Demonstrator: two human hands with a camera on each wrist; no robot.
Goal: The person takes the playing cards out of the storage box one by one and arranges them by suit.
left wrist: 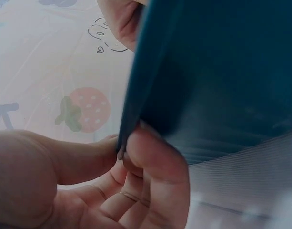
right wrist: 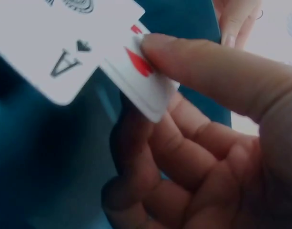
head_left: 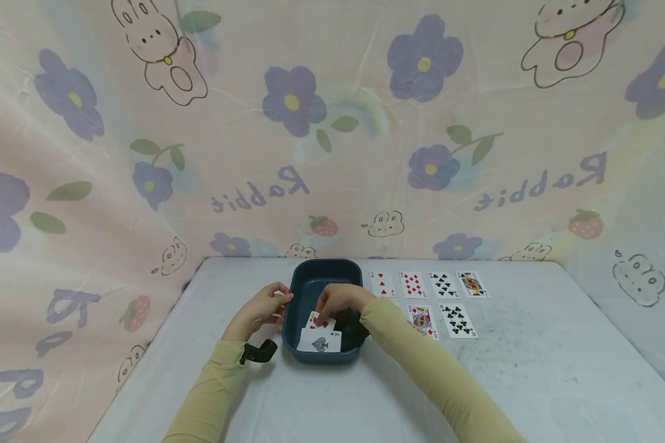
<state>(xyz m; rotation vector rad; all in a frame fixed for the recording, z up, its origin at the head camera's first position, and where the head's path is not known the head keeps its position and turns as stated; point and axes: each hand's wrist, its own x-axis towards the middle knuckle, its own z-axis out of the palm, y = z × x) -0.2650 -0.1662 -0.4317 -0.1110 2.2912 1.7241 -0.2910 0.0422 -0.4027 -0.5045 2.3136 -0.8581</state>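
Observation:
A dark blue rectangular bin (head_left: 310,289) stands on the white table. At its left side my left hand (head_left: 263,309) pinches the rim between thumb and fingers, as the left wrist view shows on the bin wall (left wrist: 226,71). My right hand (head_left: 340,299) reaches inside the bin and pinches a playing card with red hearts (head_left: 313,320), thumb on its face and fingers behind. An edge under that card suggests more than one card there. An ace of spades (head_left: 308,344) overlaps it toward the near end; its corner index shows in the right wrist view.
Right of the bin, face-up cards lie in two rows: a heart card (head_left: 382,284), a diamond card (head_left: 412,285), club cards (head_left: 459,321) and face cards (head_left: 473,284) among them. The right forearm partly covers the front row. A patterned curtain (head_left: 354,184) hangs behind the table.

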